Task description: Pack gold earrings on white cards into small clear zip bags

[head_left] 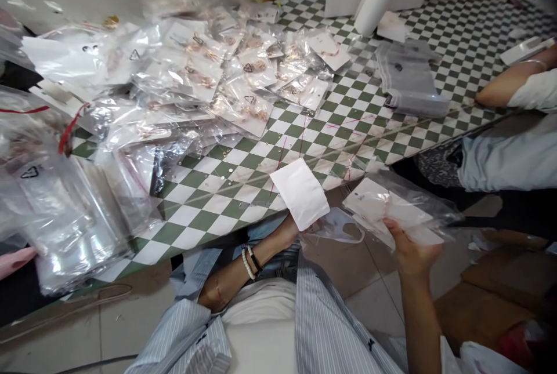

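Checkered table (204,211), bagged jewelry cards (256,69)

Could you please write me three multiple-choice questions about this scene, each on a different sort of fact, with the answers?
1. Where do the bagged cards lie?
A. On the floor
B. On the checkered tabletop
C. Inside a cardboard box

2. Besides white, what colour are the tabletop's squares?
A. Red
B. Blue
C. Green

3. What is the right hand doing?
A. Resting flat on the tabletop
B. Gripping a clear plastic bag
C. Hanging empty

Answers:
1. B, they are heaped across the table.
2. C, green squares alternate with white.
3. B, its fingers close on the bag.
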A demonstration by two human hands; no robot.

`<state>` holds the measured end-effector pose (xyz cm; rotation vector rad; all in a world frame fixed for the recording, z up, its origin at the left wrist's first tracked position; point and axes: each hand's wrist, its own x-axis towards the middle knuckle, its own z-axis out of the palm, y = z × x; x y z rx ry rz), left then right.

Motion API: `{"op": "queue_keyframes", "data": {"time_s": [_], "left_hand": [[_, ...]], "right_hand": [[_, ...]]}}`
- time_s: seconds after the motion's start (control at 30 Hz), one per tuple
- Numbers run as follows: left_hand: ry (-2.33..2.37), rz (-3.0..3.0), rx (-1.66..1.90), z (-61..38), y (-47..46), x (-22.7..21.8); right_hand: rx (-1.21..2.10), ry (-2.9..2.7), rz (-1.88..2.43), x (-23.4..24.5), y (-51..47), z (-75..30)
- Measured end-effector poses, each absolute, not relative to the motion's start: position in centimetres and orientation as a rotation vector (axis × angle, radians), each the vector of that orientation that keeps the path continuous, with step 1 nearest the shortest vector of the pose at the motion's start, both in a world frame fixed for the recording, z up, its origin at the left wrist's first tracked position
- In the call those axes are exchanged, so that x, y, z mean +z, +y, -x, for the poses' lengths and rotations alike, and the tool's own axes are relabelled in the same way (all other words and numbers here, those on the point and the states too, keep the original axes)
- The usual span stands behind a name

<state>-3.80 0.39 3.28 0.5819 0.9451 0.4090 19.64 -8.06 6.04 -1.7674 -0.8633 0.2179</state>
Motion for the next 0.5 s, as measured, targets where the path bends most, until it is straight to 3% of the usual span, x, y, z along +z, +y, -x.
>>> {"op": "queue_keyframes", "data": {"time_s": [0.17, 0.5], "left_hand": [[0.953, -0.587, 0.461, 4.2, 0.4, 3.4], [0.909, -0.61, 0.487, 4.4, 0.1, 3.4]], "right_hand": [[0.342, -1.252, 1.667, 5.1, -8.7, -19.5], [0.479, -1.227, 1.781, -2.5, -9.0, -20.6]]}}
